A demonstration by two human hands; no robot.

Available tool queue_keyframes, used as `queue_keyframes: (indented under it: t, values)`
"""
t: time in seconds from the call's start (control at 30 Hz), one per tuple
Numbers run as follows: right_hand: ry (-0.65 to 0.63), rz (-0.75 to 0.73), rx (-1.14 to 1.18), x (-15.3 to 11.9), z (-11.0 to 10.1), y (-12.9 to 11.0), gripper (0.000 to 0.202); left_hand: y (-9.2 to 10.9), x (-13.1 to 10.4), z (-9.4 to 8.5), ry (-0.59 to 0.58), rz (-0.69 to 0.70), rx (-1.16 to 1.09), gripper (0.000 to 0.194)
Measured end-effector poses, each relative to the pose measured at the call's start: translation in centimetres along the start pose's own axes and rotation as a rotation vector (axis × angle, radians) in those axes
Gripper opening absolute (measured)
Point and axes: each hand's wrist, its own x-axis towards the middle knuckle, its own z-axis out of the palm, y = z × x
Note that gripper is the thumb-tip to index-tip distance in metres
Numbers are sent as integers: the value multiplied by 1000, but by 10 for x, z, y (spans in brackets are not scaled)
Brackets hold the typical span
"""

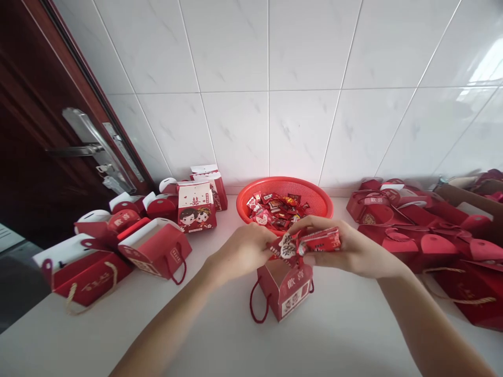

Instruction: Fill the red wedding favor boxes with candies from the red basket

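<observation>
A small red gift box (281,293) with dark red cord handles stands upright on the white table, its top open. Above its opening, my right hand (349,250) is closed around several red wrapped candies (320,241). My left hand (244,250) is closed at the box's upper left, its fingertips pinching a red wrapper (280,245) beside the candies. Part of the box's rim is hidden by the hands and wrappers. Just behind my hands sits a red plastic basket (314,199) holding many wrapped candies (277,209).
Several open red boxes (153,248) stand at the left, near a box with cartoon figures (196,207). More red boxes (416,220) crowd the right side. A tiled wall (298,131) borders the table (220,335), and a dark door (51,104) is at far left.
</observation>
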Motion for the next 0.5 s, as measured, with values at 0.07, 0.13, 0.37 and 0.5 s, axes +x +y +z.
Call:
queue_keyframes:
  t: [0.07, 0.13, 0.37, 0.5]
  values:
    - [26, -10, -18, 2, -2, 0, 30, 3, 3, 3, 4, -53, 43, 21]
    - [11, 5, -88, 3, -5, 1, 30, 4, 5, 7, -7, -63, 61, 21]
    - [-27, 61, -185, -2, -11, 6, 32, 6, 7, 8, -32, -56, 118, 21]
    - [16, 80, -70, -3, -15, 11, 30, 3, 4, 2, -12, -30, 60, 23]
